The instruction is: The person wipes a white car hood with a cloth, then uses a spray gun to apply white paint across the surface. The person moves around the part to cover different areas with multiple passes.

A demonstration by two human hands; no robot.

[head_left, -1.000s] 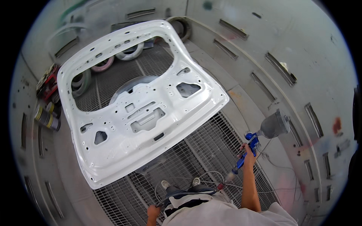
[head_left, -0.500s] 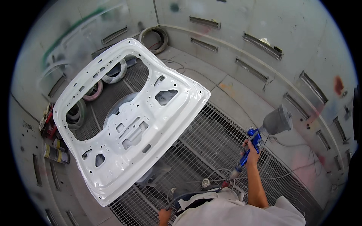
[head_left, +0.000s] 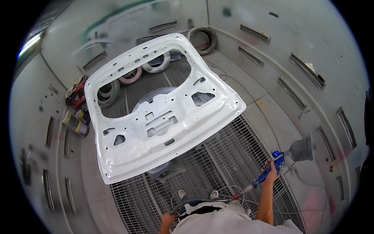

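A blue paint spray gun [head_left: 277, 159] with a grey cup [head_left: 302, 150] is gripped in my right hand [head_left: 272, 172], out to the right of my body. From its handle a red-coupled air hose [head_left: 218, 201] runs across my waist. My left hand [head_left: 168, 219] is closed round that hose low at the front. Before me stands a white-painted car tailgate panel [head_left: 183, 136], tilted, with a large window opening and several smaller holes. Neither hand touches the panel, and the gun is apart from it.
Metal floor grating [head_left: 218, 163] lies under my feet. Against the far wall are several tyres [head_left: 202, 40]. Paint cans [head_left: 75, 123] and a red crate [head_left: 78, 95] sit at the left wall. A thin hose [head_left: 272, 128] trails along the right floor.
The view has turned to the left, so the panel appears farther right and more level. My right hand still holds the spray gun, now seen lower; my left hand keeps the hose.
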